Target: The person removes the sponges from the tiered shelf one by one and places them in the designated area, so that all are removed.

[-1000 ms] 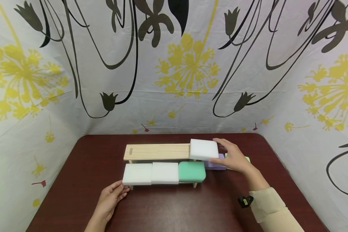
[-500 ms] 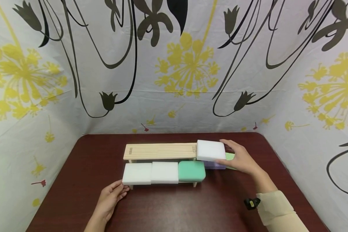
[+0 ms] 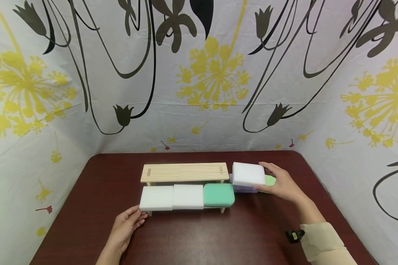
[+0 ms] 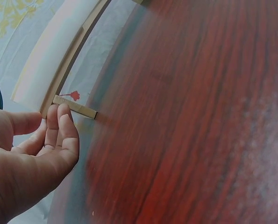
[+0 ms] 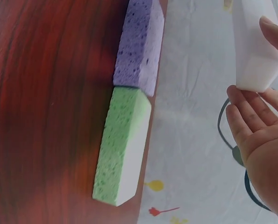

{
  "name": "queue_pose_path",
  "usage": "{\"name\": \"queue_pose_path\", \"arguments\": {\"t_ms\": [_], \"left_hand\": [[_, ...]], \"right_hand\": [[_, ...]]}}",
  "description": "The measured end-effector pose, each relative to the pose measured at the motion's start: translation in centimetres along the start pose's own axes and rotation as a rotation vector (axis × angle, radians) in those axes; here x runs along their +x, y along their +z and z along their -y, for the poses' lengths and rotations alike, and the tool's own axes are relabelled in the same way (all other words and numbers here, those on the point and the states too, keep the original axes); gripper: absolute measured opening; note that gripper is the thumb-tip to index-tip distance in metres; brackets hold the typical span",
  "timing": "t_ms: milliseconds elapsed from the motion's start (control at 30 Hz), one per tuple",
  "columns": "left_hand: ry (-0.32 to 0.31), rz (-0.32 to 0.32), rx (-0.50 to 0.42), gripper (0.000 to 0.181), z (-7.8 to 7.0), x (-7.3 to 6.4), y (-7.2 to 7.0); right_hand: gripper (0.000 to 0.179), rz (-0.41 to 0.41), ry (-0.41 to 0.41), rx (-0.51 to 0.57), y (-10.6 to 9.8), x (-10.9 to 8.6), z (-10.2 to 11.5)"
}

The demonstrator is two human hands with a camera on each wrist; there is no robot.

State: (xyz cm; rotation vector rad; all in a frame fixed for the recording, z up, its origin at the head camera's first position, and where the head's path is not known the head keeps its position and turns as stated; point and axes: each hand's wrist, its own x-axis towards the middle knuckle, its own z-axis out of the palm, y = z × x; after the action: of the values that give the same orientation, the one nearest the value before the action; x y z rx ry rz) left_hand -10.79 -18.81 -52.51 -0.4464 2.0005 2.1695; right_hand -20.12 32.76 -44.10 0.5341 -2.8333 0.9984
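My right hand [image 3: 280,184] grips a white sponge block [image 3: 248,173] between thumb and fingers. It is held up beside the right end of the rear wooden stand [image 3: 185,172], overlapping a purple sponge [image 5: 138,49] and a light green sponge [image 5: 122,144] in the head view. Those two lie end to end on the table. My left hand [image 3: 125,226] pinches the front left end of the nearer wooden stand [image 4: 72,60], fingertips by its leg [image 4: 78,107]. Two white sponge blocks [image 3: 172,198] and a teal sponge [image 3: 219,195] sit in a row on that stand.
The dark red wooden table [image 3: 185,239] has its far edge against a white cloth backdrop [image 3: 172,84] with flower prints. Bare pale wood shows along the whole top of the rear stand. A small black device [image 3: 294,235] hangs by the right cuff.
My right hand has carried the white sponge block to the right, off the rear stand's right end, baring that end. My left hand has stayed in place.
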Motion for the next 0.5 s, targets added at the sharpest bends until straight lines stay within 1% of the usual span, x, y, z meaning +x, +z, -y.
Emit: {"name": "queue_pose_path", "arguments": {"t_ms": [233,400,500], "left_hand": [[0.004,-0.004,0.003,0.046,-0.1,0.0,0.0],[0.006,0.004,0.003,0.047,0.1,0.1,0.0],[0.004,0.001,0.001,0.046,0.1,0.1,0.0]], "right_hand": [[0.088,0.023,0.016,-0.005,-0.1,-1.0,-1.2],[0.088,0.030,0.028,-0.029,0.5,-1.8,-2.3],[0.088,0.049,0.036,-0.035,0.9,-2.2,-2.6]]}}
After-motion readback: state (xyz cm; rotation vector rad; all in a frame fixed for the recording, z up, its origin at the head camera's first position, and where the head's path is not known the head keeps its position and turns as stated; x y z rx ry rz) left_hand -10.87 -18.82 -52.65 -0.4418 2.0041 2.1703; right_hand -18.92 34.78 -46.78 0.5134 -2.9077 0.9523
